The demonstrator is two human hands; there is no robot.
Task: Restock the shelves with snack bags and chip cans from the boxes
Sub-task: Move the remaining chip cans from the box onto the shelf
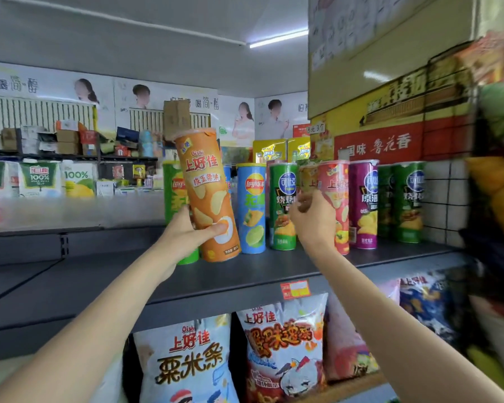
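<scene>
My left hand [190, 234] grips an orange Oishi chip can [205, 193], tilted left, its base just above the grey shelf [274, 271]. My right hand [312, 219] reaches to the red Oishi can [336, 205] standing on the shelf, with its fingers curled at the can's left side and front; the grip itself is hidden. A blue Lay's can [252, 207] and a green can [282, 207] stand between my two hands. Purple [364, 205] and green cans [409, 202] stand further right. A green Lay's can [172, 193] is partly hidden behind the orange one.
Snack bags [186, 359] hang or stand on the level below, under a price tag [295, 289]. A wire rack with bags [495, 184] crowds the right edge. The shelf's left part [70, 283] is bare. Juice cartons [38, 177] and boxes fill a far shelf.
</scene>
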